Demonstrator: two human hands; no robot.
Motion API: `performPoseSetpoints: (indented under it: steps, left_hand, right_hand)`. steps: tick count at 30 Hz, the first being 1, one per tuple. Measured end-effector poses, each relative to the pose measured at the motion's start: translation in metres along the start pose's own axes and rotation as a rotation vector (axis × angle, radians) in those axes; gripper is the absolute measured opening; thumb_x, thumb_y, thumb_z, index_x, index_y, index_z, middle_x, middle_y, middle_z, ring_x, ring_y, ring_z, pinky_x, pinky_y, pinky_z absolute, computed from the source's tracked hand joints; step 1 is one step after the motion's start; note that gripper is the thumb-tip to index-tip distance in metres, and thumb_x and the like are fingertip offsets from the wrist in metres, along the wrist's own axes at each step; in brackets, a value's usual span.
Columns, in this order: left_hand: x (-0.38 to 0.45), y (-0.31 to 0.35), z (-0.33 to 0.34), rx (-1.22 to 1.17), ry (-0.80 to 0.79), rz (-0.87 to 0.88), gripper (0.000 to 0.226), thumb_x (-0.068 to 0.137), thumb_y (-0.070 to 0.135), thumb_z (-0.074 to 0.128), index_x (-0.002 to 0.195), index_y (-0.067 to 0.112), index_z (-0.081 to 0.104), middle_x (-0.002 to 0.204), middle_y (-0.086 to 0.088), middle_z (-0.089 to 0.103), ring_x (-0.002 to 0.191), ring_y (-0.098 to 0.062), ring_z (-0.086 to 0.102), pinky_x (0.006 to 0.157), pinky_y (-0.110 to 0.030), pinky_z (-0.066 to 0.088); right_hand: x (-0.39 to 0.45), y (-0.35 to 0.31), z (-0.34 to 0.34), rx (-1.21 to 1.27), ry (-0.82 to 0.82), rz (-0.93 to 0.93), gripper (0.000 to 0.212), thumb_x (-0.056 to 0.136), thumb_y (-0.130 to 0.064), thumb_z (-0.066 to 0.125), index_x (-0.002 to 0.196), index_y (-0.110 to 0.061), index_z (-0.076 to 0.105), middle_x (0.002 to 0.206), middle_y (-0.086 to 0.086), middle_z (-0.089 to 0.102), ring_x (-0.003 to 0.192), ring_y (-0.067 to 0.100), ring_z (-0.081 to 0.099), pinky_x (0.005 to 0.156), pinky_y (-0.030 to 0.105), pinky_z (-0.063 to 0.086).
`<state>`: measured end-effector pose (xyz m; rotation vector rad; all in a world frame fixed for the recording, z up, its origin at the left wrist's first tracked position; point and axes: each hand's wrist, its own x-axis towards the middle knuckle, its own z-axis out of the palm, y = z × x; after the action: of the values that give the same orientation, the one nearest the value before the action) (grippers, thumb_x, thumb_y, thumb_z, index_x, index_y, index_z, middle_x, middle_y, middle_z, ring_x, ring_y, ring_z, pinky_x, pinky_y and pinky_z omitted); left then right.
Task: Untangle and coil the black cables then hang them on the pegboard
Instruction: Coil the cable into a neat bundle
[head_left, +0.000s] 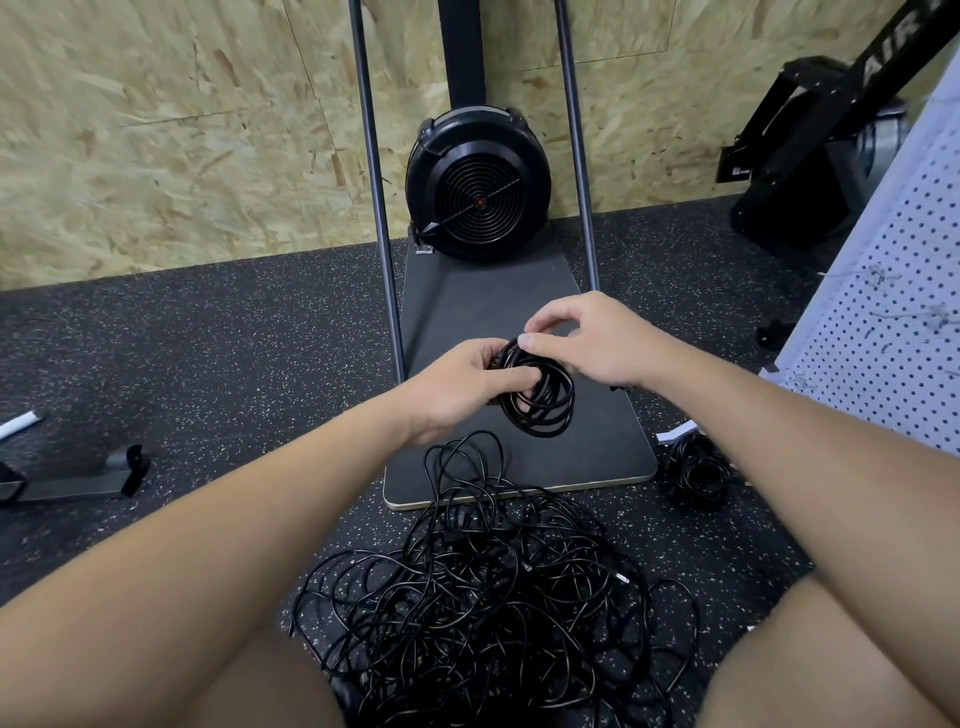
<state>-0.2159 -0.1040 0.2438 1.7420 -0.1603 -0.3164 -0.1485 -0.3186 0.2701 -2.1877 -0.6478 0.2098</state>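
A chipboard wall (182, 156) rises beyond the hands, meeting a black speckled rubber floor (208, 338). A black fan machine (478, 182) stands against it on a dark base plate (467, 301), flanked by two metal poles (374, 182).

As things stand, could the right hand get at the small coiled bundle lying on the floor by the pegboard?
Probably not yet: the right hand is pinching the coil that the left hand grips. Nothing lies over the small coiled bundle beside the pegboard.
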Motion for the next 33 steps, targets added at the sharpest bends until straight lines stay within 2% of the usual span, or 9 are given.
performPoseSetpoints:
  steps: [5,9,15,19,21,24,27,29,33]
  left_hand:
    - [-0.001,0.001,-0.007,-0.04,0.036,-0.018,0.037,0.096,0.014,0.083,0.127,-0.002,0.07,0.111,-0.013,0.075,0.104,-0.026,0.068,0.114,-0.056,0.05]
    - [-0.004,0.003,-0.012,-0.08,-0.043,-0.003,0.045,0.091,-0.003,0.083,0.133,-0.004,0.066,0.115,-0.014,0.078,0.106,-0.021,0.07,0.112,-0.044,0.055]
    - [-0.003,0.003,-0.022,-0.106,-0.089,0.024,0.064,0.083,-0.002,0.087,0.138,-0.009,0.057,0.11,-0.016,0.063,0.103,-0.023,0.061,0.105,-0.039,0.051]
    - [-0.002,-0.003,-0.032,-0.029,0.029,0.019,0.047,0.09,-0.002,0.085,0.131,-0.004,0.063,0.097,-0.001,0.069,0.093,-0.017,0.064,0.102,-0.038,0.053]
    - [-0.001,-0.003,-0.037,-0.053,0.168,0.005,0.028,0.097,0.0,0.079,0.122,0.0,0.066,0.097,-0.005,0.071,0.088,-0.016,0.065,0.101,-0.04,0.054]
    - [0.0,0.002,-0.039,-0.072,0.325,0.031,0.01,0.105,0.007,0.07,0.114,0.007,0.065,0.081,0.0,0.065,0.077,-0.017,0.057,0.077,-0.025,0.054]
    - [-0.002,0.008,-0.035,0.012,0.304,0.084,0.005,0.109,0.009,0.064,0.104,0.011,0.063,0.071,0.007,0.059,0.077,-0.02,0.053,0.064,-0.017,0.048]
    - [-0.003,0.01,-0.027,0.027,0.208,0.122,0.008,0.11,0.01,0.062,0.102,0.01,0.062,0.074,0.002,0.056,0.074,-0.017,0.051,0.075,-0.026,0.049]
    - [-0.004,0.012,-0.014,-0.005,0.207,0.155,0.003,0.108,0.009,0.062,0.109,0.008,0.065,0.081,-0.003,0.063,0.078,-0.016,0.056,0.083,-0.035,0.051]
  right_hand:
    - [0.005,0.005,0.001,-0.024,-0.033,-0.023,0.023,0.097,-0.048,0.079,0.111,-0.03,0.079,0.081,-0.023,0.076,0.067,-0.001,0.067,0.071,0.028,0.053]
    - [0.005,0.007,0.003,-0.033,-0.181,-0.056,0.068,0.08,-0.056,0.088,0.14,-0.033,0.066,0.126,-0.019,0.073,0.115,0.015,0.072,0.104,0.044,0.059]
    - [0.005,0.013,-0.001,-0.045,-0.077,-0.093,0.046,0.083,-0.045,0.091,0.124,-0.039,0.072,0.084,-0.008,0.066,0.07,0.01,0.054,0.075,0.039,0.052]
    - [-0.001,0.004,-0.009,-0.198,0.125,-0.199,0.02,0.088,-0.036,0.088,0.107,-0.033,0.081,0.1,-0.011,0.071,0.072,0.013,0.055,0.077,0.036,0.05]
    - [-0.003,0.0,-0.017,-0.129,0.041,-0.178,0.011,0.088,-0.036,0.087,0.098,-0.035,0.084,0.101,-0.013,0.076,0.072,0.011,0.056,0.076,0.033,0.048]
    - [-0.006,0.001,-0.015,-0.108,-0.363,0.028,0.059,0.08,-0.069,0.086,0.128,-0.037,0.078,0.123,-0.015,0.078,0.103,0.014,0.073,0.092,0.037,0.057]
    - [-0.005,0.006,0.007,0.056,-0.439,0.179,0.125,0.069,-0.091,0.079,0.169,-0.028,0.037,0.165,-0.016,0.05,0.142,0.003,0.056,0.115,0.038,0.052]
    - [-0.004,0.003,0.017,0.17,-0.345,0.121,0.098,0.085,-0.074,0.08,0.164,-0.03,0.042,0.152,-0.018,0.061,0.125,-0.011,0.06,0.106,0.03,0.053]
    - [0.001,-0.003,0.022,0.317,-0.222,0.043,0.033,0.103,-0.029,0.076,0.133,-0.023,0.063,0.117,-0.005,0.077,0.093,0.005,0.07,0.071,0.021,0.056]
